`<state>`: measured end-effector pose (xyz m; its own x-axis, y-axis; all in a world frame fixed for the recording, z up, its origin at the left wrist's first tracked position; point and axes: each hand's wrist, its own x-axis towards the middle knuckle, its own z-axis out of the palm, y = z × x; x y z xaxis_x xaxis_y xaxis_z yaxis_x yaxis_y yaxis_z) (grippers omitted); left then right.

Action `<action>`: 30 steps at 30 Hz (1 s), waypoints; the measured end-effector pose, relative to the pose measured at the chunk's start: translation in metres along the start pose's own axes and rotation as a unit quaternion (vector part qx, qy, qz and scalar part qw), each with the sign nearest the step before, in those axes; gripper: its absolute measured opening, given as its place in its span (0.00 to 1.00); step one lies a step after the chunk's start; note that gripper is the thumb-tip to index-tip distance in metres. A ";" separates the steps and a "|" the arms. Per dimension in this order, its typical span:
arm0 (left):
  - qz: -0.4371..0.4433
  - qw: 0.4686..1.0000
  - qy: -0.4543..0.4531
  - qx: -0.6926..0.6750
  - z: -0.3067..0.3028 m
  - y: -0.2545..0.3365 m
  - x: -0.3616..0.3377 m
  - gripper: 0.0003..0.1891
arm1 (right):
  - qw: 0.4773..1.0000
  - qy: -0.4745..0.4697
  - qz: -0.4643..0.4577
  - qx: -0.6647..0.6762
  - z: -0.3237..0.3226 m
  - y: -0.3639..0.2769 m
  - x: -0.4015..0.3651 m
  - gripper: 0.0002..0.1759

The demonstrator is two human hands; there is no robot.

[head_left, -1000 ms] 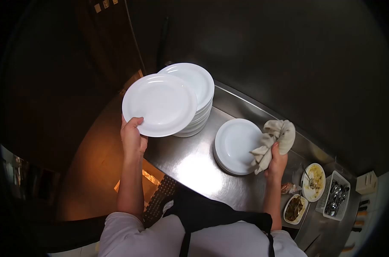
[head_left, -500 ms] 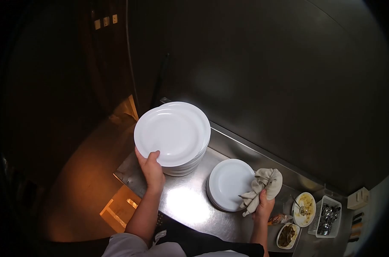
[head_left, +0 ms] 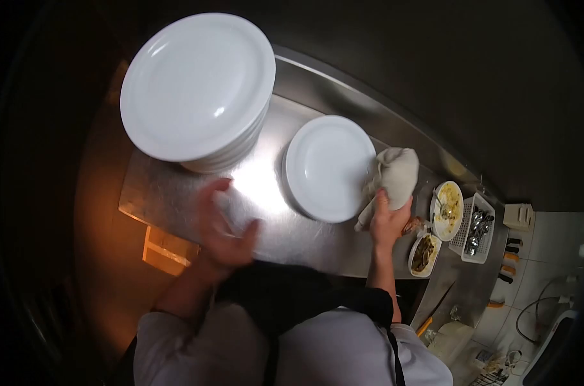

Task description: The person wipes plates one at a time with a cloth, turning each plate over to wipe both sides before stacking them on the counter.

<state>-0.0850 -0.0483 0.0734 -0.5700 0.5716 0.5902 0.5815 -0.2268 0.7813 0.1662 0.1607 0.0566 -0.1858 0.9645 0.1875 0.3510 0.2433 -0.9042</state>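
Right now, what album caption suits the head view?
A taller plate stack, a shorter plate stack, open left hand, right hand gripping cloth.

Your left hand (head_left: 224, 228) is blurred, its fingers too smeared to separate. The bunched cloth (head_left: 398, 168) hides most of the fingers of your right hand (head_left: 389, 222). On the tall stack (head_left: 198, 87), the top plate covers all but slivers of the rims underneath; on the shorter stack (head_left: 330, 167), you can't count the plates. The dark food (head_left: 424, 253) is too small to identify, and pieces of cutlery (head_left: 478, 228) hide one another. The bottom edge cuts off your white shirt (head_left: 333, 354).
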 end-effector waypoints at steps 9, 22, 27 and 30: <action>-0.284 0.918 -0.274 0.025 0.098 -0.016 -0.047 0.66 | 0.872 -0.225 -0.132 -0.414 0.045 0.010 0.024 0.52; -0.260 0.934 -0.244 0.030 0.121 -0.029 -0.060 0.64 | 0.875 -0.284 -0.188 -0.346 0.085 0.004 0.050 0.53; -0.293 0.927 -0.232 0.032 0.126 -0.027 -0.069 0.66 | 0.882 -0.326 -0.238 -0.242 0.090 -0.001 0.026 0.43; -0.270 0.932 -0.237 0.046 0.127 -0.032 -0.080 0.54 | 0.881 -0.371 -0.234 -0.177 0.087 -0.011 0.008 0.38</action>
<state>0.0161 0.0135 -0.0248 -0.4863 0.8719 -0.0572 0.3443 0.2513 0.9046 0.0810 0.1574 0.0345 -0.8887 0.4502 0.0867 0.3171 0.7401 -0.5931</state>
